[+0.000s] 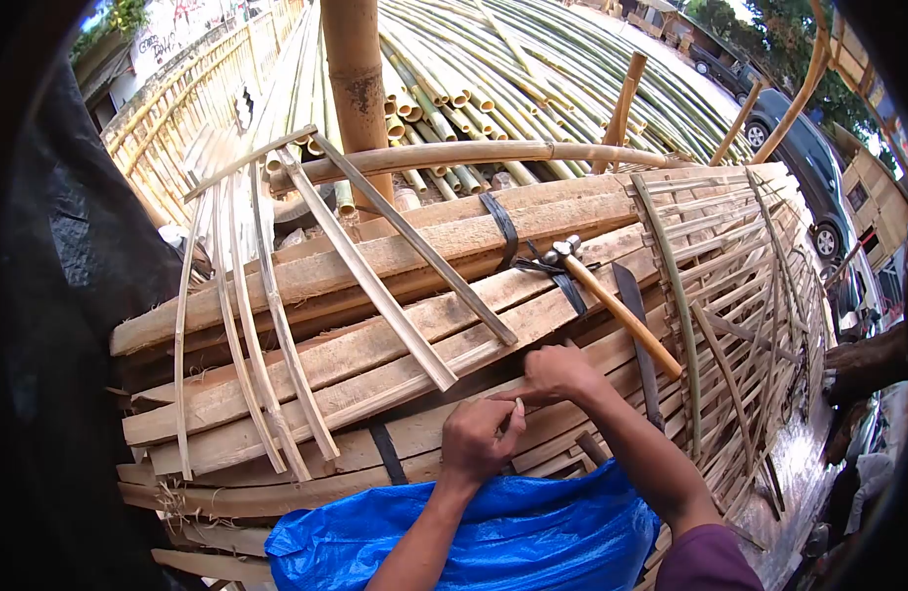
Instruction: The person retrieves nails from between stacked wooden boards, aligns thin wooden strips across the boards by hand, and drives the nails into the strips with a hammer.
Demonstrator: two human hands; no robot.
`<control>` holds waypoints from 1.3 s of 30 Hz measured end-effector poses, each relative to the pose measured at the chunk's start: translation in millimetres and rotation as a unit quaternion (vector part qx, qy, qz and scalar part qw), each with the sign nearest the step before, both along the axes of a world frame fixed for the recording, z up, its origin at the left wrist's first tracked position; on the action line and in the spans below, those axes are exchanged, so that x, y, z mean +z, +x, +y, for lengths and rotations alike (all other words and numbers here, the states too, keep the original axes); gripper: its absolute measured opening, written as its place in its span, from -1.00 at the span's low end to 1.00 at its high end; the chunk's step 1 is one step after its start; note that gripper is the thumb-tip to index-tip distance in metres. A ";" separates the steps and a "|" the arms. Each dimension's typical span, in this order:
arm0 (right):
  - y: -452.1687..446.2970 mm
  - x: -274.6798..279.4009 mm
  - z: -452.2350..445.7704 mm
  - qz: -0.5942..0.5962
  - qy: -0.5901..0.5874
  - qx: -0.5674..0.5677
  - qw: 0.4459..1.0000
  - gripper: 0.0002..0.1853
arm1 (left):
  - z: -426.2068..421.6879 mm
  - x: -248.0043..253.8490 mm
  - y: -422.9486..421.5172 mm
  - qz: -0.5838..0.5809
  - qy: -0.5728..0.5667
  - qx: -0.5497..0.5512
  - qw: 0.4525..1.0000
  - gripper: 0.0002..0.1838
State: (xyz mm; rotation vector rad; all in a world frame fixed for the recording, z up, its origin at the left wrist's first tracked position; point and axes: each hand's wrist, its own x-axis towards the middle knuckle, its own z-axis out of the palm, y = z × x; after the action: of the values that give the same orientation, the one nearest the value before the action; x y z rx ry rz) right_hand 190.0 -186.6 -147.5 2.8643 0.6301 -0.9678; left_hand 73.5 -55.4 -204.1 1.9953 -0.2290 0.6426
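My left hand (477, 438) is closed, its thumb up against the fingers. My right hand (557, 374) meets it fingertip to fingertip, also closed, just beyond the blue tarp (474, 537). Whatever lies between the fingers is too small or hidden to name. Both hands are above sawn wooden beams (375, 369) stacked side by side. A hammer (623, 320) with a wooden handle rests on the beams past my right hand. Beside it lies a long, dark, flat blade-like piece (635, 345).
Split bamboo strips (360, 266) lean across the beams on the left. A bamboo lattice (720, 266) spreads out at the right. Behind the beams stand a thick bamboo post (354, 98) and a large pile of bamboo poles (533, 69). Black straps (501, 229) bind some beams.
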 end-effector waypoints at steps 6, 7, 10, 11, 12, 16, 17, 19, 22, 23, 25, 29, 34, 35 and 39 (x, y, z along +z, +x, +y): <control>-7.2 -3.3 11.7 0.007 -0.043 -0.062 0.997 0.08 | 2.8 -2.2 -4.9 0.022 -0.047 0.002 0.999 -0.88; -8.4 -5.3 11.8 -0.001 -0.042 -0.068 0.997 0.08 | 3.0 -2.6 -5.4 0.026 -0.055 0.002 0.998 -0.89; -10.2 -3.6 15.4 -0.009 -0.050 -0.081 0.995 0.09 | 1.9 -5.2 -4.5 0.000 -0.066 0.010 0.998 -0.88; -10.6 -2.5 16.4 -0.005 -0.058 -0.087 0.995 0.09 | 2.2 -5.0 -4.9 -0.003 -0.067 0.009 0.998 -0.88; -10.3 -4.1 16.0 -0.008 -0.059 -0.089 0.994 0.09 | 2.5 -4.6 -5.6 0.006 -0.063 0.007 0.998 -0.88; -11.8 -4.4 21.0 -0.007 -0.062 -0.094 0.994 0.13 | 0.8 -7.4 -3.7 -0.021 -0.080 0.018 0.996 -0.88; -12.0 -2.8 24.0 0.000 -0.066 -0.096 0.993 0.14 | 0.7 -8.8 -2.4 -0.023 -0.080 0.016 0.996 -0.88; -11.6 -5.1 23.8 0.000 -0.064 -0.106 0.992 0.16 | 0.4 -11.5 -2.7 -0.022 -0.085 0.017 0.996 -0.87; -12.2 -6.3 27.0 0.004 -0.053 -0.119 0.992 0.22 | 2.3 -8.6 -5.9 -0.006 -0.082 0.007 0.997 -0.87; -12.9 -5.1 28.1 0.003 -0.055 -0.122 0.991 0.25 | 2.7 -8.8 -6.9 -0.005 -0.077 0.002 0.997 -0.87; -14.3 -5.1 31.6 0.007 -0.048 -0.135 0.990 0.34 | 2.3 -10.4 -7.2 0.010 -0.092 0.010 0.996 -0.85; -17.3 3.6 37.6 0.014 -0.059 -0.151 0.987 0.40 | 2.2 -12.0 -6.7 0.000 -0.098 0.006 0.995 -0.84; -18.1 -0.7 40.8 -0.003 -0.063 -0.147 0.987 0.36 | 1.5 -9.6 -6.7 -0.010 -0.096 0.008 0.995 -0.85; -17.7 -0.5 43.8 0.008 -0.073 -0.141 0.987 0.32 | 2.8 -9.7 -6.8 -0.011 -0.092 0.007 0.996 -0.85; -22.5 -26.9 49.7 -0.081 -0.041 -0.167 0.982 -0.01 | 4.6 -12.5 -8.6 0.018 -0.117 -0.007 0.993 -0.85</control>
State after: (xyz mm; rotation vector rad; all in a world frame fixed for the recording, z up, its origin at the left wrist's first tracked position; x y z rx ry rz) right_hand 167.6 -136.8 -174.4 2.9896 0.0943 -0.7563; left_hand 65.0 -50.8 -216.6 1.7765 -0.1384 0.5954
